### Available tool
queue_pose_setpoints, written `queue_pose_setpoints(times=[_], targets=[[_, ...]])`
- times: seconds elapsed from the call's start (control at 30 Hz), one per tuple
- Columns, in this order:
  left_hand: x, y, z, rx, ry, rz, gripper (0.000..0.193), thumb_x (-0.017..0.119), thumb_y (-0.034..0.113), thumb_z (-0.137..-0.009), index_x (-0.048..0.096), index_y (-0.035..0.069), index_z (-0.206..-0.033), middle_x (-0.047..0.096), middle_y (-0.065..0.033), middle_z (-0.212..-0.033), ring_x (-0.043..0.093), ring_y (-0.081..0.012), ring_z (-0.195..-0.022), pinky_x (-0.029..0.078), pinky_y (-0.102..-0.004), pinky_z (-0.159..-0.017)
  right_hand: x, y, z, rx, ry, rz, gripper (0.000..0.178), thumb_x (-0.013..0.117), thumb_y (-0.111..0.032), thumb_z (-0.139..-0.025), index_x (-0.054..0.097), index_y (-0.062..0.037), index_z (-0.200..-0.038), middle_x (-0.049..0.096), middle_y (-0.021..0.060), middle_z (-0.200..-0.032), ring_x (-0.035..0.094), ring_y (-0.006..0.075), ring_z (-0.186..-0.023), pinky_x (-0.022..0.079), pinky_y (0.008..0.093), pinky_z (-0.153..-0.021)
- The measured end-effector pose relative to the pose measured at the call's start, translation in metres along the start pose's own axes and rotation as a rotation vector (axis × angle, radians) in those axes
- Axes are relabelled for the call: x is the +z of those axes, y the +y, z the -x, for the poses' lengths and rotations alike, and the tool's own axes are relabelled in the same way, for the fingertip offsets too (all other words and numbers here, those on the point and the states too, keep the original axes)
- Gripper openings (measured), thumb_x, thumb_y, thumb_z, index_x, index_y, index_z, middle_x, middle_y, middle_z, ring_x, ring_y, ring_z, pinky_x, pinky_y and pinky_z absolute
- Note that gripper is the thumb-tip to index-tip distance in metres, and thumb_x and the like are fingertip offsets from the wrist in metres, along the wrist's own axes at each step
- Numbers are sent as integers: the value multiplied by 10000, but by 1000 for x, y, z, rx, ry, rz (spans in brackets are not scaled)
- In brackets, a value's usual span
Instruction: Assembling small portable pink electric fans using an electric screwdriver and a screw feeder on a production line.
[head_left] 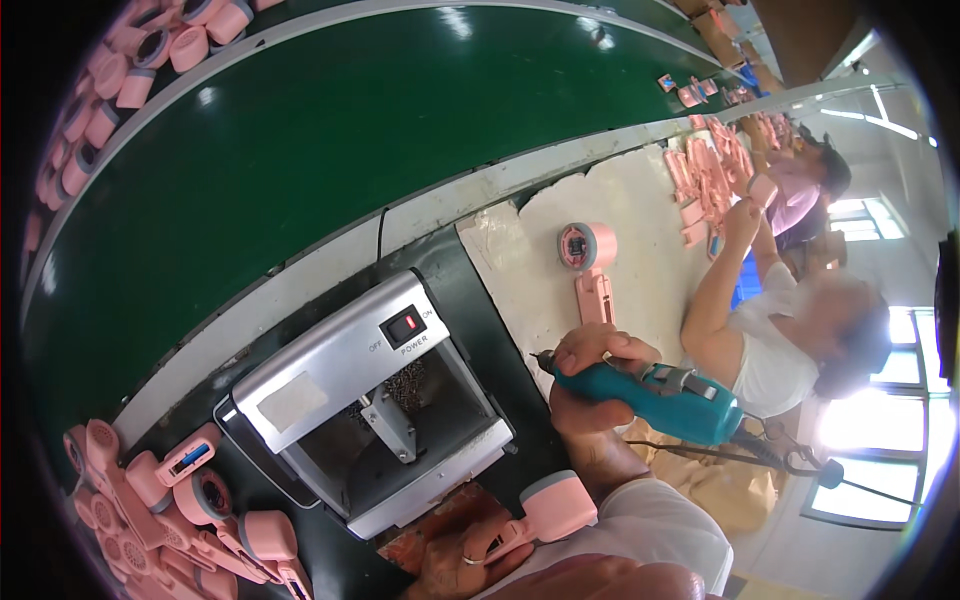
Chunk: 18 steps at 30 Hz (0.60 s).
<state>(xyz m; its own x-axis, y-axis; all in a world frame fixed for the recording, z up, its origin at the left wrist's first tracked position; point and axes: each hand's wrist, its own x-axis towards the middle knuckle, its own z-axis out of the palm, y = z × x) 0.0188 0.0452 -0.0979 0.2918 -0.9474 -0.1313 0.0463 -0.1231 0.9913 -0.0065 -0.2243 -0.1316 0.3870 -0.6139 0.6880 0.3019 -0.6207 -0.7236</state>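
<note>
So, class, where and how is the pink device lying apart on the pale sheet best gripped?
Probably across its slim handle, from the near side: the handle points that way, while the round head is wider, with a dark opening facing left.

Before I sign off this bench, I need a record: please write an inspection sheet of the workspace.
Surface: dark bench, pale sheet, green conveyor belt alongside.
Job's things: silver screw feeder, switch lit red; pink fan housing lying on the sheet.
Clutter: heaped pink fan parts, lower left.
Hands: left hand holds another fan housing; right hand grips teal electric screwdriver.
Cables: dark cord at the screwdriver's rear.
Surroundings: nearer co-worker, farther co-worker, bright windows at right.
</note>
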Motion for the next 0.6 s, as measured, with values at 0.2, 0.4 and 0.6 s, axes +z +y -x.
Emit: queue_pose_setpoints(times=[0.2, 0.4, 0.6], targets=[[-2, -8, -2, -110, -35, 84, 565, 682, 308, -1001, 489, 2, -1436, 650, -249, -1262, 662, -390, -1103, 568, -417, -881, 5, 5, 1, -74, -22, -44, 706, 452, -720, -977, 489, -61, -1227, 583, 45, -753, 545, 145, -618, 465, 264, -551], [-4, -7, -7, -66, -17, 56, 568, 706, 308, -978, 500, 4, -1412, 658, -234, -1222, 669, -376, -1057, 571, -410, -852, 3, 2, -2, -106, -55, -77, 682, 496, -666, -965, 447, -52, -1258, 598, 61, -804, 600, 169, -683, 473, 262, -561], [-3, -8, -12, -20, 4, 32, 572, 729, 309, -954, 512, 6, -1388, 665, -220, -1182, 675, -363, -1010, 575, -404, -822, 1, -1, -3, -91, -92, -46, 672, 500, -656, -970, 449, -51, -1259, 599, 56, -792, 601, 178, -695, 485, 267, -591]])
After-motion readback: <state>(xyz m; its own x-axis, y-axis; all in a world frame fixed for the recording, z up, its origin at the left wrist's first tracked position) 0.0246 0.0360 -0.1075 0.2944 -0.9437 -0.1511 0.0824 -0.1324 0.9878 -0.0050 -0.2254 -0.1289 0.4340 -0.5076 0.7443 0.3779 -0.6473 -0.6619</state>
